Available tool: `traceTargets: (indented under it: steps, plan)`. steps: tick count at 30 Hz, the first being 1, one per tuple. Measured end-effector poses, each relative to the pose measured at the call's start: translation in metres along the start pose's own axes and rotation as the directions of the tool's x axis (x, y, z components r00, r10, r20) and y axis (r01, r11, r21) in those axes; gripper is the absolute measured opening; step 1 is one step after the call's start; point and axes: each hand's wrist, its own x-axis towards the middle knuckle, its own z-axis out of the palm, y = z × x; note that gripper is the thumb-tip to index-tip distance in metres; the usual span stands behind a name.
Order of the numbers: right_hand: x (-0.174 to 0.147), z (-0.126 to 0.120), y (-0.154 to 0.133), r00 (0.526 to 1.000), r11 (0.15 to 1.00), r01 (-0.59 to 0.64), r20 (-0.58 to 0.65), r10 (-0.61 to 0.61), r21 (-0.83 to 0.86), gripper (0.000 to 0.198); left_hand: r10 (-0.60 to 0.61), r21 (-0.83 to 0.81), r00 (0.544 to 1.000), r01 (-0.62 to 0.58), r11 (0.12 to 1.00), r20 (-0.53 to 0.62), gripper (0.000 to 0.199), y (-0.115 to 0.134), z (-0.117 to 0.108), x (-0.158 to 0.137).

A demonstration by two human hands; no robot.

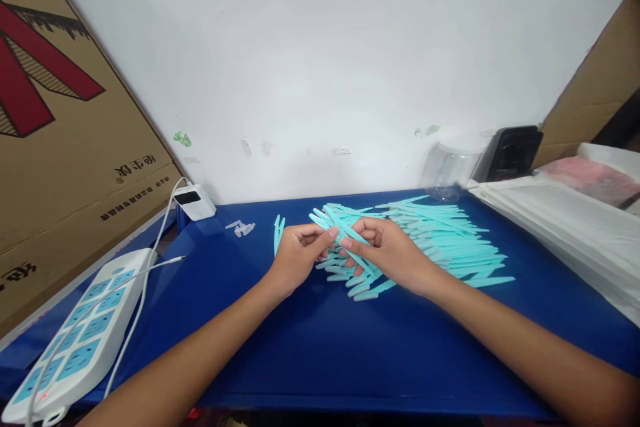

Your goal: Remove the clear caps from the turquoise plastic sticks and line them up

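My left hand [296, 260] is closed, thumb over fingers, on a few slim turquoise eyebrow razors [323, 215] whose ends fan out above the thumb. Close beside it, my right hand [393, 250] pinches another turquoise razor [354, 231] that lies across them. Exactly how many each hand holds cannot be made out. Behind and below the hands spreads a large pile of the same razors [450, 237], several with translucent ends. Two more razors [279, 232] lie just left of my left hand. Small clear caps [241, 228] are scattered farther left.
The blue table [320, 347] meets a white wall. On the left are a power strip [80, 327] with white cables, a small white device [195, 201] and a large cardboard box [75, 147]. A clear container [450, 170], black holder [515, 153] and white bags [560, 227] stand right.
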Motion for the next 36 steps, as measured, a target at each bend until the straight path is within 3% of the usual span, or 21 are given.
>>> traceTargets:
  steps: [4,8,10,12,15,18,21,28,30,33,36]
  plan:
    - [0.001,0.0,0.002,0.999,0.998,0.026,0.02,-0.025,-0.05,0.046,0.028,0.074,0.999,-0.025,0.997,-0.04,0.045,0.003,-0.005,0.004]
    - [0.004,-0.006,0.004,0.998,0.989,0.032,-0.054,-0.041,-0.145,0.05,0.119,0.333,0.99,-0.086,0.939,-0.078,0.04,0.015,-0.037,0.019]
    - [0.005,-0.01,0.004,0.995,0.982,0.029,-0.084,-0.045,-0.187,0.051,0.204,0.552,0.97,-0.098,0.828,-0.135,0.039,0.023,-0.059,0.026]
    - [0.005,-0.014,0.003,0.993,0.976,0.035,-0.102,-0.058,-0.213,0.052,0.25,0.764,0.952,-0.028,0.645,-0.176,0.039,0.029,-0.08,0.031]
    - [0.006,-0.018,0.0,0.99,0.975,0.045,-0.121,-0.072,-0.217,0.051,0.183,0.919,0.963,0.118,0.377,-0.199,0.034,0.032,-0.102,0.035]
    - [0.007,-0.02,-0.002,0.988,0.976,0.041,-0.136,-0.071,-0.216,0.05,0.09,0.958,0.969,0.211,0.196,-0.232,0.028,0.03,-0.109,0.036]
    - [0.007,-0.021,-0.003,0.988,0.977,0.037,-0.139,-0.067,-0.208,0.047,0.052,0.964,0.966,0.249,0.096,-0.255,0.029,0.029,-0.11,0.037]
    - [0.006,-0.022,-0.005,0.989,0.973,0.031,-0.137,-0.064,-0.23,0.041,-0.058,0.97,0.969,0.242,0.027,-0.24,0.03,0.038,-0.121,0.036]
    - [0.006,-0.022,-0.006,0.989,0.971,0.026,-0.138,-0.06,-0.238,0.041,-0.095,0.973,0.968,0.23,-0.029,-0.231,0.029,0.039,-0.126,0.035]
    - [0.006,-0.022,-0.006,0.989,0.967,0.023,-0.136,-0.059,-0.254,0.043,-0.17,0.979,0.969,0.159,-0.128,-0.179,0.028,0.034,-0.13,0.034]
    - [0.006,-0.022,-0.004,0.989,0.964,0.021,-0.135,-0.058,-0.264,0.045,-0.236,0.984,0.963,0.094,-0.15,-0.128,0.028,0.025,-0.127,0.035]
